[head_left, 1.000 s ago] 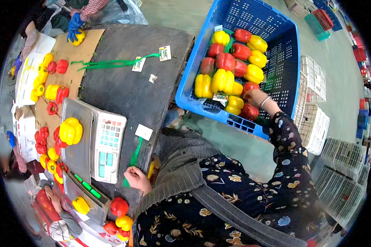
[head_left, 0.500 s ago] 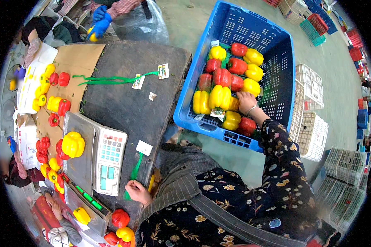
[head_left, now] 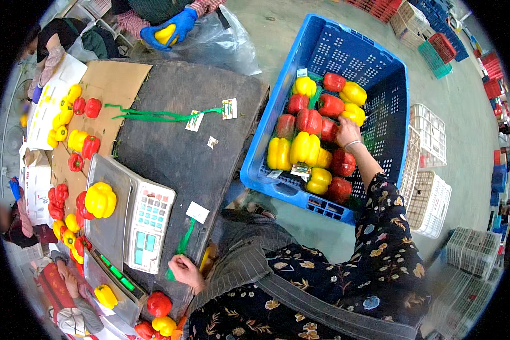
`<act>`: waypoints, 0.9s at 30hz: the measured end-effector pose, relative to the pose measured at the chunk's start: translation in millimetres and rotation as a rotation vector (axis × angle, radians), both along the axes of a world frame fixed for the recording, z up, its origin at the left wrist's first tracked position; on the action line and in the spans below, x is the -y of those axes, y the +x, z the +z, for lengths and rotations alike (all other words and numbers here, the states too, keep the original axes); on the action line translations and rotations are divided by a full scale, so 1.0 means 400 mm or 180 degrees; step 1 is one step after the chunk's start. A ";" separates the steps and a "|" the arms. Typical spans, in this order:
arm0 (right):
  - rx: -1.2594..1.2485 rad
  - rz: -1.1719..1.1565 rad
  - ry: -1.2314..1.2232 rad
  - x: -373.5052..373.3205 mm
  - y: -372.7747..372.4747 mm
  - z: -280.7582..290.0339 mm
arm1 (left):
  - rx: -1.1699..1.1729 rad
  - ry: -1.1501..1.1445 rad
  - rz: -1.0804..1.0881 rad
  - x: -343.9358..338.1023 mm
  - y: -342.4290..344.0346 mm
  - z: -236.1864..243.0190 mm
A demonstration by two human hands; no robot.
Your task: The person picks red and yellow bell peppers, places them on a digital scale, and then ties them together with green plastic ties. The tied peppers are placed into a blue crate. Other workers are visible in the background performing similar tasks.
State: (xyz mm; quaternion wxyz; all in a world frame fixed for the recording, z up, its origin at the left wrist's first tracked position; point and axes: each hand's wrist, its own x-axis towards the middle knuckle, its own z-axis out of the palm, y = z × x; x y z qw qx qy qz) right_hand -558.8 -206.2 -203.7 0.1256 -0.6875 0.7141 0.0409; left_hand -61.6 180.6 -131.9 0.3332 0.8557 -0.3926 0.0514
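At the table's near edge my left hand (head_left: 187,272) pinches a green net bag (head_left: 185,240) that has a white tag (head_left: 198,212) at its far end. My right hand (head_left: 348,132) reaches into a blue crate (head_left: 269,182) of red and yellow bell peppers. Its bent fingers lie between a red bell pepper (head_left: 328,130) and a yellow bell pepper (head_left: 354,114); the fingertips are mostly hidden, so I cannot tell whether they grip one. Another red bell pepper (head_left: 343,163) sits just below the wrist. Some peppers are in green netting with printed tags.
A scale (head_left: 149,226) on the dark table (head_left: 175,90) bears a yellow pepper (head_left: 101,199). More green net strips (head_left: 158,115) and loose peppers lie around. Across the table, a person's blue-gloved hands (head_left: 178,25) hold a yellow pepper. White crates (head_left: 430,201) stand right of the blue crate.
My right hand has moved farther into the crate, uncovering a red bell pepper. My left hand stays on the green net bag. The blue-gloved hands have shifted right and come together around the yellow pepper.
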 end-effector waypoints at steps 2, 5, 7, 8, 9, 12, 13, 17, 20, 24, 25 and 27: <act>0.0012 0.0004 -0.0981 0.021 -0.049 -0.045 | 0.0080 0.0053 -0.0056 -0.004 0.017 -0.003; -0.0013 -0.0234 -0.0908 0.022 -0.102 -0.149 | 0.0183 0.0153 0.0001 -0.002 0.012 -0.003; -0.0313 -0.0117 -0.0801 -0.031 -0.090 -0.157 | 0.0217 0.0159 -0.0033 0.003 0.015 -0.004; -0.0211 -0.0162 -0.0792 -0.033 -0.088 -0.157 | 0.0190 0.0199 0.0002 0.012 0.010 0.008; -0.0144 -0.0235 -0.0851 -0.030 -0.088 -0.154 | 0.0149 0.0212 0.0005 0.010 0.012 0.008; -0.0035 -0.0479 -0.1224 -0.026 -0.076 -0.115 | 0.0021 0.0182 -0.0028 -0.007 0.028 0.006; 0.0153 -0.0517 -0.1092 -0.043 -0.068 -0.100 | -0.0002 0.0163 -0.0038 -0.004 0.028 0.003; 0.1384 -0.0506 0.0595 -0.200 0.032 0.137 | -0.0011 0.0144 -0.0070 -0.005 0.017 0.005; 0.1849 0.0101 0.1381 -0.368 0.057 0.391 | 0.0145 0.0234 0.0037 0.004 -0.002 0.012; 0.2300 0.0916 0.1163 -0.329 0.063 0.747 | -0.0185 0.0100 -0.0046 0.010 0.025 -0.022; 0.2050 0.1223 0.0482 -0.248 0.060 0.760 | -0.0106 0.0095 -0.0043 -0.001 0.027 -0.019; 0.1343 0.0829 -0.0791 -0.032 0.042 0.641 | 0.0001 0.0104 -0.0034 -0.006 0.022 -0.021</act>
